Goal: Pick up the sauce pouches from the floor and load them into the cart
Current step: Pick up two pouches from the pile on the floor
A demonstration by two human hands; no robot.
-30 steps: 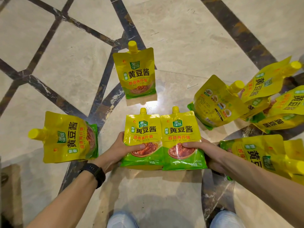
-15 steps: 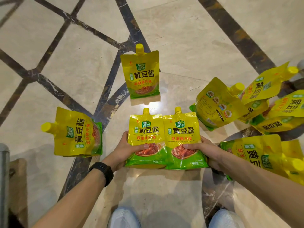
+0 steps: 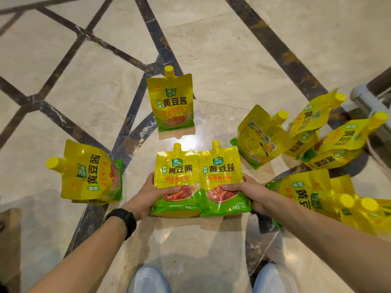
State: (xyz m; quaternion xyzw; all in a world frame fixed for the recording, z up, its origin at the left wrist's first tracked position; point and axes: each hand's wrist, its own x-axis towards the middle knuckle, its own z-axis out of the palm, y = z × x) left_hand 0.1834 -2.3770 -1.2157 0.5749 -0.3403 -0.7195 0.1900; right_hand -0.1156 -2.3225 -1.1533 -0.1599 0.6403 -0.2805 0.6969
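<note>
- The floor [image 3: 211,49] is showing pale marble crossed by dark inlaid strips.
- A heap [image 3: 338,136] of yellow pouches is lying tumbled on the floor at the right. One is showing its back with small food photos, and the others are showing 黄豆酱.
- The side pouch [image 3: 93,176] is lying on the floor at the left, cap pointing left, its print turned sideways.
- The left pouch [image 3: 176,172] and right pouch [image 3: 220,172] are being held upright side by side, edges touching, just above the floor. Each is reading 葱伴侣 on a green logo, 鲜香, 黄豆酱, and 超值两斤装 in red.
- The far pouch [image 3: 172,104] is standing alone on the floor behind them, bearing the same label.
- The left hand [image 3: 146,197] is gripping the left pouch, thumb across the front and fingers curled behind.
- The right hand [image 3: 251,193] is gripping the right pouch the same way.
- Two pale shoes [image 3: 148,278] are showing at the bottom edge.
- A black watch [image 3: 121,218] is sitting on the left wrist.
</note>
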